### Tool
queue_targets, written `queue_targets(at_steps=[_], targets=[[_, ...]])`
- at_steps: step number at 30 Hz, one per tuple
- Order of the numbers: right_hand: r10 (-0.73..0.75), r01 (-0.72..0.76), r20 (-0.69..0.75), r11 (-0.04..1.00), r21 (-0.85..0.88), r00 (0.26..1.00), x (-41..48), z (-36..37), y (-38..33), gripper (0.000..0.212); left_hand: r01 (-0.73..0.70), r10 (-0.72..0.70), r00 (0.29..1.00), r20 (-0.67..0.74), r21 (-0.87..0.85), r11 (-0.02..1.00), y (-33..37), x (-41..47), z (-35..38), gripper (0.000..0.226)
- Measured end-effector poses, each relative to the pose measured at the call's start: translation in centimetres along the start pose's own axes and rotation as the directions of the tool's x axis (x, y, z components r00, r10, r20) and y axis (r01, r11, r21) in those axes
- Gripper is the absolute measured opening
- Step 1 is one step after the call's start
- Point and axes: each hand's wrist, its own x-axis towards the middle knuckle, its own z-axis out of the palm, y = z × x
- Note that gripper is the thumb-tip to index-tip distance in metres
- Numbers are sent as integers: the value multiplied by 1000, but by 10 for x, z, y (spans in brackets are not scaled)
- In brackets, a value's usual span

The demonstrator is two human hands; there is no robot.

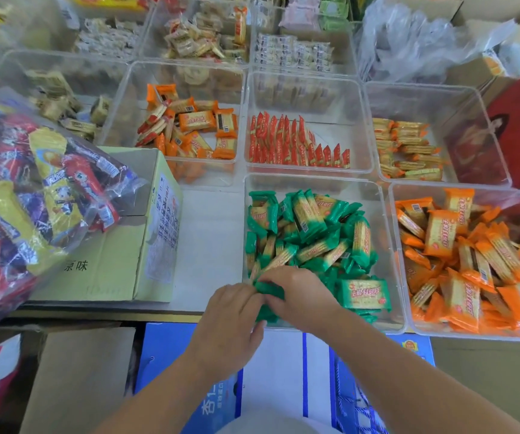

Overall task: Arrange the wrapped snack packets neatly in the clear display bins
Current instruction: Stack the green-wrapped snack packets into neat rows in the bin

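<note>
Head: green packets between hands

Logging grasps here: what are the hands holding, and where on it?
Both hold a bunch of green packets: the left hand pinches its left end, the right hand grips its right side.

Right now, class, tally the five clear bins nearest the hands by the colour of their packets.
Bins of green packets: 1
Bins of orange packets: 2
Bins of red packets: 1
Bins of yellow packets: 1
Total: 5 bins
</note>
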Motion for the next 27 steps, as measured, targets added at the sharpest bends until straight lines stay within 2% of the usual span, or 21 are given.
queue_targets(at_steps=[3, 5, 6, 8, 10, 13, 18, 24, 27], targets=[[-39, 38, -20, 998, -45, 999, 14, -21, 6, 24, 31, -31, 999, -10, 37, 999, 2, 0, 2, 42], [-118, 100, -97, 980, -174, 988, 26, -31, 8, 26, 40, -42, 998, 40, 42, 998, 2, 2, 3, 47], [-167, 145, -62, 953, -266, 984, 34, -34, 7, 30, 36, -39, 996, 75, 42, 998, 2, 4, 4, 48], [-204, 266, 182, 853, -448, 962, 49, -32, 2, 42, 10, -14, 992, 127, 37, 999, 3, 5, 6, 48], [-173, 393, 407, 736, -552, 897, 62, -24, 1, 47, -27, 25, 987, 158, 15, 1000, 4, 6, 8, 45], [-159, 481, 505, 632, -608, 848, 75, -13, 3, 40, -11, 17, 983, 183, -38, 999, 4, 6, 9, 47], [-94, 515, 552, 515, -686, 829, 86, -2, 6, 42, -3, 1, 966, 257, 6, 1000, 4, 2, 13, 61], [-166, 494, 483, 512, -703, 860, 85, 5, 12, 25, -29, -5, 926, 376, 85, 996, 2, 3, 12, 63], [-161, 457, 447, 546, -702, 880, 83, 5, 16, 27, -27, 4, 920, 391, 52, 998, 3, 4, 13, 68]])
